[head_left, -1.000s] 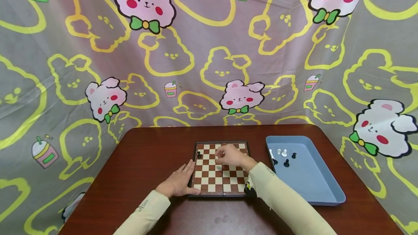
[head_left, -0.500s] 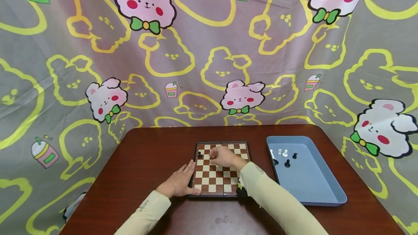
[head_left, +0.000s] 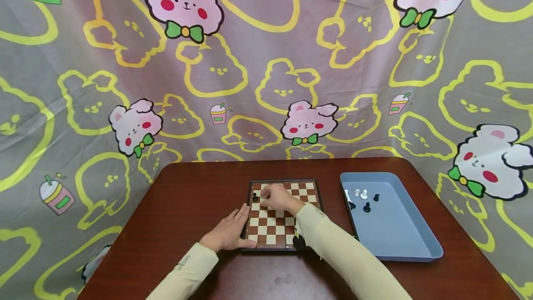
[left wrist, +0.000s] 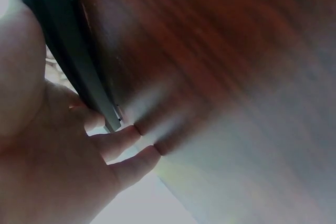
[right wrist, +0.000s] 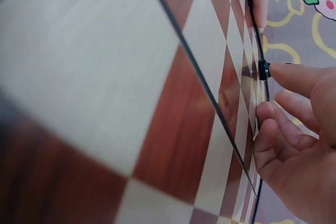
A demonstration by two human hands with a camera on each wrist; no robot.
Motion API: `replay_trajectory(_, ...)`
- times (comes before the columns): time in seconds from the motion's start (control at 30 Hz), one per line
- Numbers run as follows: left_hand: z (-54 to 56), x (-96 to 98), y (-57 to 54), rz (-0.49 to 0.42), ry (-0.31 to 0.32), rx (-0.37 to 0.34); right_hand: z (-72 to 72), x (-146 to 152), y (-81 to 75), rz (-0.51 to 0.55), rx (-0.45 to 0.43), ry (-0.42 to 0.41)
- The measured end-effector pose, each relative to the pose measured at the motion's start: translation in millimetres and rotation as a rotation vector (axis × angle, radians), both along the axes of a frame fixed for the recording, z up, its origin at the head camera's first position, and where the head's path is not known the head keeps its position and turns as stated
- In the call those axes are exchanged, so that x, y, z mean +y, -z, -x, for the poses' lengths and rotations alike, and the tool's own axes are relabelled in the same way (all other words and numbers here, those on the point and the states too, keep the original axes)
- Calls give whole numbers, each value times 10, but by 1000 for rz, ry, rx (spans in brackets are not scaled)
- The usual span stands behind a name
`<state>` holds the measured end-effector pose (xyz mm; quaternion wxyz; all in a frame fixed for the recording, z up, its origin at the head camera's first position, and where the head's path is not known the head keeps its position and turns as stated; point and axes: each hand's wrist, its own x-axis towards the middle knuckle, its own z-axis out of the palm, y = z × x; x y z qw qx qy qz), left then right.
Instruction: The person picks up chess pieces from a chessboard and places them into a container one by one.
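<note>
A folding chessboard (head_left: 266, 228) of brown and cream squares lies on the table. My left hand (head_left: 226, 234) lies along its left edge, fingers extended, thumb at the near corner; the left wrist view shows the fingers beside the dark rim (left wrist: 79, 51). My right hand (head_left: 278, 198) hovers low over the far-left part of the board with fingers curled. In the right wrist view, a small black chess piece (right wrist: 264, 70) shows at its thumb tip, apparently pinched just above the squares; the fingers hide most of it. Another black chess piece (head_left: 255, 196) stands near the far-left corner.
Right of the board sits a blue tray (head_left: 395, 240) holding white pieces (head_left: 364, 194) and black pieces (head_left: 367, 207). The brown table (head_left: 187, 198) reaches back to a cartoon-patterned curtain (head_left: 250, 82).
My right hand has moved left across the board toward the standing black piece, its fingers staying curled. The left hand stays at the board's left edge.
</note>
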<state>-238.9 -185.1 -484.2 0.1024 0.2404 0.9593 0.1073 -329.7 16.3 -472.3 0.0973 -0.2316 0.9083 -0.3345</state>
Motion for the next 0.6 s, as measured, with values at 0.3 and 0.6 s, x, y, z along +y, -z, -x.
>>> replay_trajectory(0.3, 15, -1, 2, 14, -3, 11, 41, -99, -14, 11, 24, -28)
replay_trajectory(0.6, 24, -12, 23, 14, 14, 15, 78, -189, 17, -55, 14, -12)
